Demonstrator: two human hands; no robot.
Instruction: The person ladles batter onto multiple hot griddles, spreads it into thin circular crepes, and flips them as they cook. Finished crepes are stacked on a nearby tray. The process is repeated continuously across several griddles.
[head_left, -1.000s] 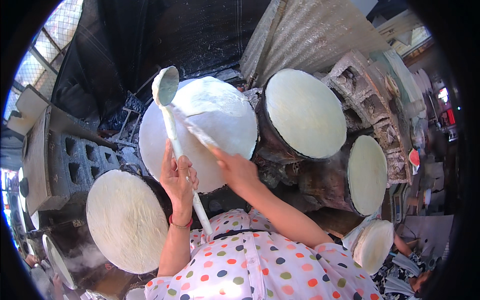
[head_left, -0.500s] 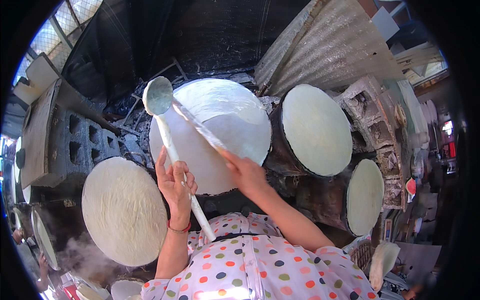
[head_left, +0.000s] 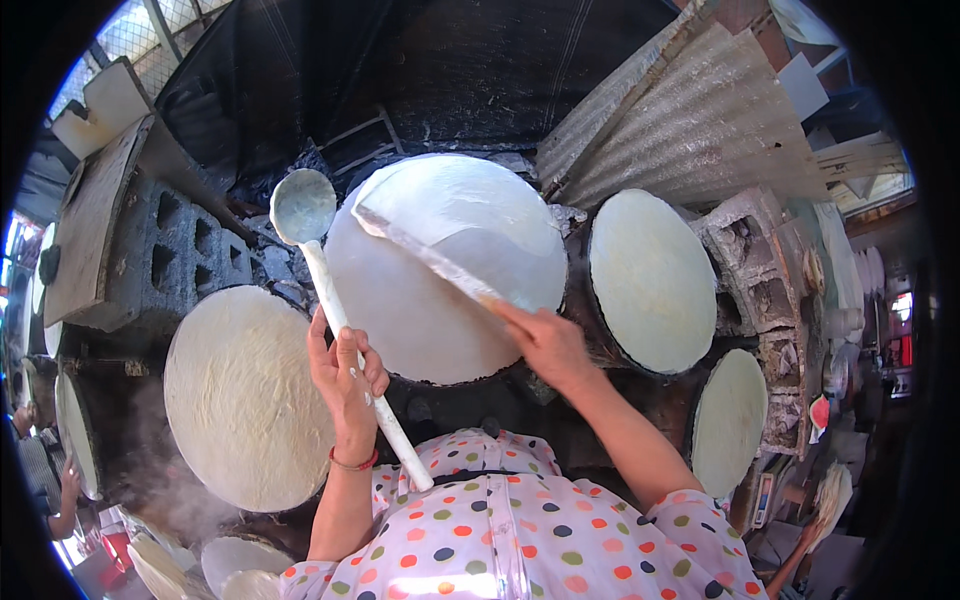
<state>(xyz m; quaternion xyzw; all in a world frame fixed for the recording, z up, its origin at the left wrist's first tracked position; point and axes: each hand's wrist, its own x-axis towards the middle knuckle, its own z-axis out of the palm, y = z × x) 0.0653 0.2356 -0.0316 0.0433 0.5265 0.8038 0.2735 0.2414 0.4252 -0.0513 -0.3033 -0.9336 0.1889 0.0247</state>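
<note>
My left hand (head_left: pixel 347 385) is closed round the long white handle of a ladle (head_left: pixel 304 206). The ladle's round, batter-coated bowl points up past the left edge of a large round griddle (head_left: pixel 420 320); its handle end reaches down to my polka-dot shirt. In my right hand (head_left: pixel 555 348) is a flat wooden spreader (head_left: pixel 430 258), held by its near end and slanting up-left across the griddle. Wet white batter (head_left: pixel 460 190) covers the griddle's far part in curved streaks. The nearer surface looks smoother and greyer; I cannot tell how thick its coating is.
Coated round griddles stand at left (head_left: pixel 245 400), right (head_left: pixel 652 282) and lower right (head_left: pixel 730 422). Steam rises near the left one. Concrete blocks (head_left: pixel 185 250) and a corrugated sheet (head_left: pixel 690 130) flank the large griddle. Another person's arm (head_left: pixel 66 495) shows at the far left.
My right hand has moved right, and the spreader lies at a shallower slant over the griddle. The ladle's bowl has tipped slightly left, away from the spreader. The whole view has shifted a little.
</note>
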